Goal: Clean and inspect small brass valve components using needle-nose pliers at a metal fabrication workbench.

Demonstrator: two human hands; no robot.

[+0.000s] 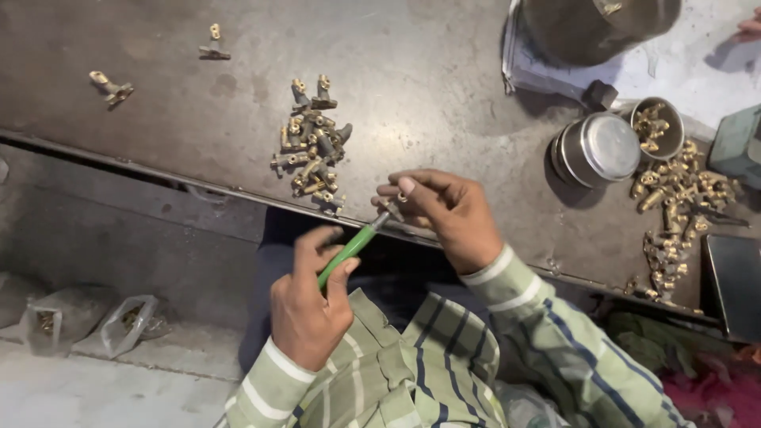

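Note:
My left hand (309, 297) grips a green-handled screwdriver (349, 247), its tip pointing up and right. My right hand (444, 214) pinches a small brass fitting (394, 201) at the fingertips, and the screwdriver tip meets it there. Both hands are over the front edge of a dark metal worktable (444, 87). A heap of small brass fittings (311, 147) lies on the table just beyond my hands.
Two steel tins (602, 147), one holding brass parts (656, 127), stand at right beside another heap of fittings (682, 202). Two loose fittings (111, 87) lie far left. A large metal pot (594, 28) sits top right. Plastic bags (127, 321) lie on the floor at left.

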